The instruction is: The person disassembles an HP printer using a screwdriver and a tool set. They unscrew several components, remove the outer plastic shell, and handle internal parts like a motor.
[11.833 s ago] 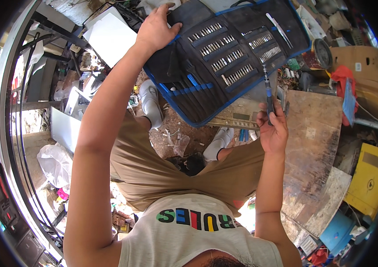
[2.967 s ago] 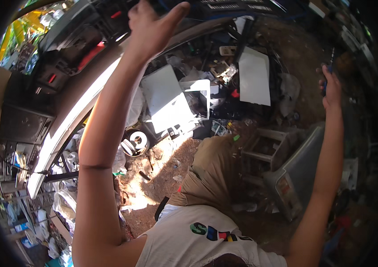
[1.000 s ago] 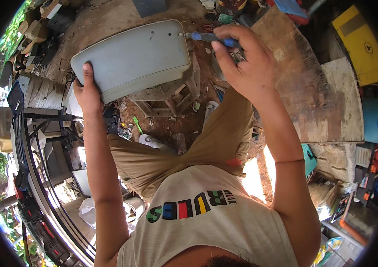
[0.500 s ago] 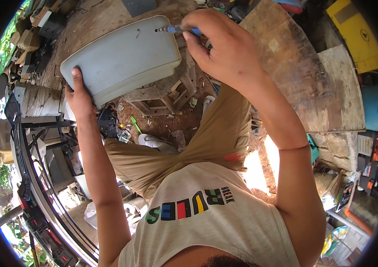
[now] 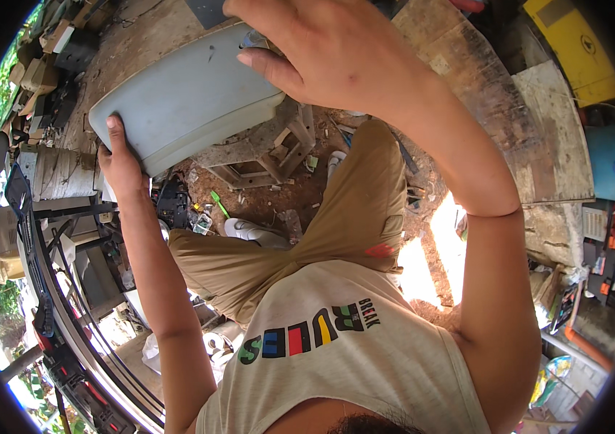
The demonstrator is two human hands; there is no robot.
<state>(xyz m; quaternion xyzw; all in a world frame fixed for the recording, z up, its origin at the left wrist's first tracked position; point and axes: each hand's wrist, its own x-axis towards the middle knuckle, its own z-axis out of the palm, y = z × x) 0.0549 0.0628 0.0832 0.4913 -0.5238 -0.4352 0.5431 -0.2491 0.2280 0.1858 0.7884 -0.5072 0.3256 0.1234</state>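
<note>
- Grey casing [image 5: 177, 98]: a shallow, box-like shell with rounded corners, tilted out in front of me above a wooden stool [image 5: 253, 160]; whether the two touch is hidden from me.
- Handling (judged by look alone): stiff plastic, probably moderate in weight, with a smooth face likely to slip under a damp palm; the thin rim may crack if pried hard.
- Best hold: the near left corner, where rim and side wall give my fingers an edge; the broad face offers only pressure.
- Left hand [image 5: 121, 165]: clasps that corner, thumb laid on the face, fingers out of sight, presumably beneath.
- Right hand [image 5: 322, 61]: curled about a bluish slim tool [image 5: 255, 40] at the casing's far right end; my knuckles cover most of it, so I cannot tell where its tip sits.
- Surroundings: a stained wooden board [image 5: 459, 69] to my right, a yellow case [image 5: 582, 47] beyond it, and a small green brush-like piece [image 5: 219, 205] on the ground.
</note>
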